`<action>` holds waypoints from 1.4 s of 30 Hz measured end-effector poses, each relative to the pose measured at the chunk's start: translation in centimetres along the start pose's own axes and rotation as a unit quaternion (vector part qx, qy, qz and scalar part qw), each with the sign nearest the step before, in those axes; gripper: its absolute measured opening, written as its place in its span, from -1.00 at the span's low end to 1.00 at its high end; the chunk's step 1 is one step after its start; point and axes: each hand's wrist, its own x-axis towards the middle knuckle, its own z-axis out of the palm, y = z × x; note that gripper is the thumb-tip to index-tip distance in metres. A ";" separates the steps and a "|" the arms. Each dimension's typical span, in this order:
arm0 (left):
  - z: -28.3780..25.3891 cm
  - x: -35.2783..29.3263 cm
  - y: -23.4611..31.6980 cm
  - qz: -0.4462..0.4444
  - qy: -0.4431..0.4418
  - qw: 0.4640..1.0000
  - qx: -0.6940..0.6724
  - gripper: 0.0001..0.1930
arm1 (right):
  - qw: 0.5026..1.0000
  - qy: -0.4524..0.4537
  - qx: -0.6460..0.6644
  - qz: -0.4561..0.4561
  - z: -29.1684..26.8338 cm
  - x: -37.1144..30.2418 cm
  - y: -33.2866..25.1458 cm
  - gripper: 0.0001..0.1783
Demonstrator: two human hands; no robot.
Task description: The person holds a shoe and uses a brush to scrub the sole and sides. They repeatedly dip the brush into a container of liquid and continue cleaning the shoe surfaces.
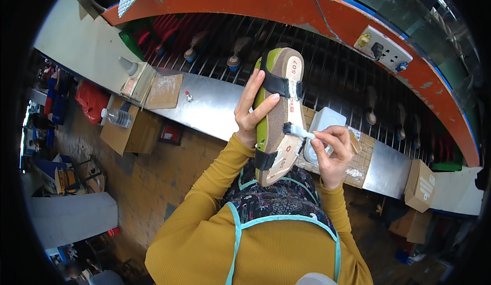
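My left hand (pixel 249 112) grips a sandal (pixel 276 112) on a green last, with its underside turned up toward me. Black straps wrap over the sandal's edges onto a pale insole board that has brown material around it. A small white-handled brush (pixel 300 132) with dark bristles is pinched in my right hand (pixel 333 154). Its bristles touch or nearly touch the edge of the underside, below my left fingers. Beneath and beyond the brush stands a white plastic container (pixel 327 118), partly covered by my hand and the sandal.
Across the front runs a rack of dark bars (pixel 327 65) with several shoe parts on it, below an orange beam (pixel 327 11) carrying a power socket (pixel 383 48). On the metal ledge lie a cardboard piece (pixel 163 91) and a small red-capped bottle (pixel 188 96). A carton (pixel 419 185) stands right.
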 end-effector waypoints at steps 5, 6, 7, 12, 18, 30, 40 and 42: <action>0.3 0.3 0.1 -0.003 0.006 1.000 0.026 -0.55 | 0.999 0.039 -0.024 -0.028 0.5 -1.9 0.4 -0.75; 0.4 0.3 0.0 -0.003 0.007 1.000 0.029 -0.55 | 0.998 0.045 -0.032 -0.032 0.5 -2.1 0.4 -0.74; 0.5 0.3 -0.1 -0.003 0.009 0.999 0.032 -0.55 | 0.997 0.051 -0.040 -0.036 0.5 -2.2 0.4 -0.73; 0.9 0.4 -0.4 -0.014 0.010 0.998 0.052 -0.55 | 0.984 0.071 -0.129 -0.103 0.0 -2.5 0.1 -0.68; 1.2 0.6 -0.7 -0.007 0.011 0.997 0.070 -0.52 | 0.989 0.088 -0.092 -0.071 -0.5 -1.6 -0.1 -0.66; 1.1 0.9 -0.3 0.003 -0.016 0.995 0.103 -0.53 | 0.985 -0.012 0.172 0.014 -2.4 0.4 0.8 -0.78; 1.2 -0.9 1.1 0.036 -0.093 0.989 0.112 -0.62 | 0.988 -0.099 0.065 0.100 0.3 2.5 -1.0 0.16; 1.2 -1.3 1.4 0.033 -0.112 0.988 0.099 -0.62 | 0.978 -0.120 0.080 0.154 0.4 2.8 -0.5 0.21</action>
